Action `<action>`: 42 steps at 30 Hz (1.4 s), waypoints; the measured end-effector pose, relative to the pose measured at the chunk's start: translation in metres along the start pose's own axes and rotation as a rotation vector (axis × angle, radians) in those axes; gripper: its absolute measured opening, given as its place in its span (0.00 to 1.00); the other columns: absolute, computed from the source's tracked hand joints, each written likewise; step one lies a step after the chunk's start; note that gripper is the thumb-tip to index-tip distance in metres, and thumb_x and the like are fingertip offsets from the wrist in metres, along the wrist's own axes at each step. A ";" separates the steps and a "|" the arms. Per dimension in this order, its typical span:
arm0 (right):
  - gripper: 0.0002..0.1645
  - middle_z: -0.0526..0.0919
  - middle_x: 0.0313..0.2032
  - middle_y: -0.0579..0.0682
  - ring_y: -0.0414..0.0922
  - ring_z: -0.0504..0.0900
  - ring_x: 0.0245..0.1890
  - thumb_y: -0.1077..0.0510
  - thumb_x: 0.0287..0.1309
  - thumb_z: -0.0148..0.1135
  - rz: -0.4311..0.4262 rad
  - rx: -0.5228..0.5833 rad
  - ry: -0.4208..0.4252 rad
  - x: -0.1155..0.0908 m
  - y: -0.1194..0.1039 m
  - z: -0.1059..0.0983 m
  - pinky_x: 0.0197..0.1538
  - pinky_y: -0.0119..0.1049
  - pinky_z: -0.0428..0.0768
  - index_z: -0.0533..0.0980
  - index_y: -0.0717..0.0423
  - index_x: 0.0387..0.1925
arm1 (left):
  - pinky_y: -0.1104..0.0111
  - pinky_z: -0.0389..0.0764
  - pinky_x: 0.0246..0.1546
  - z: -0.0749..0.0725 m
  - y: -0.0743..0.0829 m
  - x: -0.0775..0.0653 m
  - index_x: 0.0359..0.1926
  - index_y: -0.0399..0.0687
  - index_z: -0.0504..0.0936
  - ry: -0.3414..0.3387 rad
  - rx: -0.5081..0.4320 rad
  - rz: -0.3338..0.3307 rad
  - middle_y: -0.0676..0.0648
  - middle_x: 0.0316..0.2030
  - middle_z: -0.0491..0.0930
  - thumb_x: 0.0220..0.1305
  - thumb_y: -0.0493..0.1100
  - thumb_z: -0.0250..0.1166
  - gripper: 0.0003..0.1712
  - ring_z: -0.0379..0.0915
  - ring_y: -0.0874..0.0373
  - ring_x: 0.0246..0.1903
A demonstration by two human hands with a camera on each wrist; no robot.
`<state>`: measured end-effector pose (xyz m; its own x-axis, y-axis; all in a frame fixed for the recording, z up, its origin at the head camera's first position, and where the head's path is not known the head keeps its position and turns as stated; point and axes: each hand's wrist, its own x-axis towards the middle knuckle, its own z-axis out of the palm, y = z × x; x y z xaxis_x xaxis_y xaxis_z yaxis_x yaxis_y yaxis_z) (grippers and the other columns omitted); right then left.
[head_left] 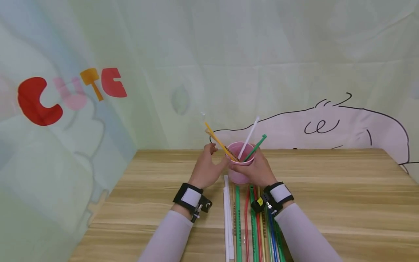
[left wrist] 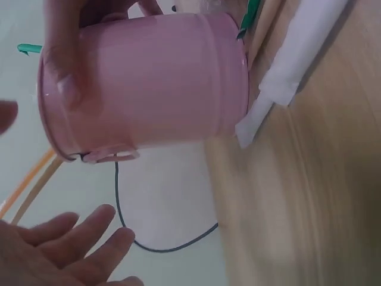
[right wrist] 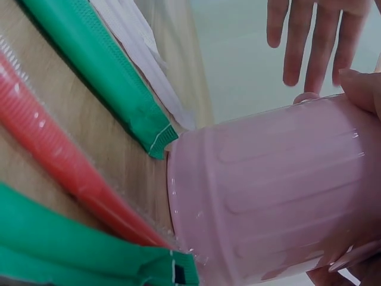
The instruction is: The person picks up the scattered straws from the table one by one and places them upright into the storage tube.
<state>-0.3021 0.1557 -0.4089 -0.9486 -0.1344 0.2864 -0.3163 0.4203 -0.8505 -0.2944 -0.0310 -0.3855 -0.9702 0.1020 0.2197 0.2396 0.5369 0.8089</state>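
A pink bucket stands upright at the head of a row of wrapped sticks, likely drinking straws. My right hand grips it from the right, thumb across the near side just below the rim. Beside its left side, my left hand has its fingers spread and relaxed, apart from the wall in the left wrist view. Inside the bucket lean an orange straw, a brown-printed one beside it, a white straw and a green straw with a bent tip. A small handle loop shows on the bucket's side.
Below the bucket, wrapped straws lie side by side on the wooden table: white ones, green, red, blue and several others. The right forearm overlaps some. A printed cloth backdrop rises behind the table.
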 end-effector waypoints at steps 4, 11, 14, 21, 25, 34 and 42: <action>0.52 0.77 0.53 0.53 0.47 0.76 0.51 0.38 0.38 0.74 -0.006 -0.009 0.007 -0.001 0.001 -0.002 0.51 0.54 0.79 0.62 0.51 0.62 | 0.47 0.66 0.61 0.011 -0.001 0.002 0.70 0.44 0.54 -0.108 -0.047 0.021 0.39 0.66 0.64 0.54 0.68 0.60 0.52 0.59 0.47 0.64; 0.45 0.78 0.53 0.53 0.48 0.76 0.51 0.44 0.43 0.74 -0.038 -0.048 0.017 -0.001 0.002 -0.005 0.51 0.53 0.79 0.65 0.52 0.61 | 0.52 0.68 0.61 0.029 0.003 0.006 0.72 0.48 0.47 -0.167 -0.201 0.033 0.40 0.66 0.63 0.44 0.72 0.65 0.63 0.61 0.53 0.62; 0.44 0.78 0.54 0.53 0.48 0.76 0.52 0.46 0.44 0.74 -0.045 -0.054 0.000 0.000 0.003 -0.005 0.53 0.54 0.78 0.66 0.51 0.61 | 0.57 0.71 0.59 0.038 0.003 0.008 0.72 0.49 0.48 -0.147 -0.250 0.041 0.43 0.62 0.67 0.44 0.70 0.68 0.62 0.66 0.57 0.58; 0.44 0.77 0.54 0.53 0.48 0.75 0.53 0.48 0.46 0.73 -0.043 -0.099 0.000 0.000 0.007 -0.004 0.54 0.54 0.77 0.63 0.52 0.63 | 0.53 0.72 0.57 0.040 0.009 0.002 0.69 0.43 0.56 -0.101 -0.342 0.102 0.40 0.60 0.69 0.44 0.56 0.75 0.56 0.68 0.50 0.57; 0.45 0.77 0.54 0.54 0.48 0.75 0.54 0.52 0.45 0.73 -0.069 -0.121 -0.005 0.000 0.005 -0.006 0.56 0.55 0.75 0.62 0.53 0.63 | 0.51 0.73 0.57 0.034 0.017 0.000 0.65 0.38 0.62 -0.123 -0.387 0.202 0.36 0.57 0.71 0.44 0.48 0.77 0.50 0.69 0.46 0.56; 0.49 0.77 0.55 0.54 0.48 0.73 0.55 0.52 0.41 0.76 -0.072 -0.154 -0.034 0.000 0.013 -0.013 0.58 0.55 0.73 0.61 0.50 0.65 | 0.54 0.76 0.54 0.038 0.016 0.006 0.63 0.39 0.66 -0.110 -0.330 0.246 0.39 0.54 0.75 0.42 0.50 0.77 0.48 0.72 0.49 0.52; 0.53 0.76 0.56 0.56 0.51 0.72 0.56 0.52 0.40 0.77 -0.061 -0.184 -0.075 -0.001 0.014 -0.015 0.59 0.56 0.72 0.58 0.51 0.66 | 0.59 0.76 0.55 0.051 -0.003 0.014 0.63 0.48 0.67 -0.048 -0.207 0.186 0.47 0.54 0.75 0.40 0.59 0.76 0.49 0.72 0.58 0.52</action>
<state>-0.3055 0.1749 -0.4143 -0.9275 -0.2282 0.2959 -0.3737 0.5651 -0.7355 -0.3105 0.0111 -0.4127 -0.9084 0.2250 0.3524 0.4109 0.3237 0.8523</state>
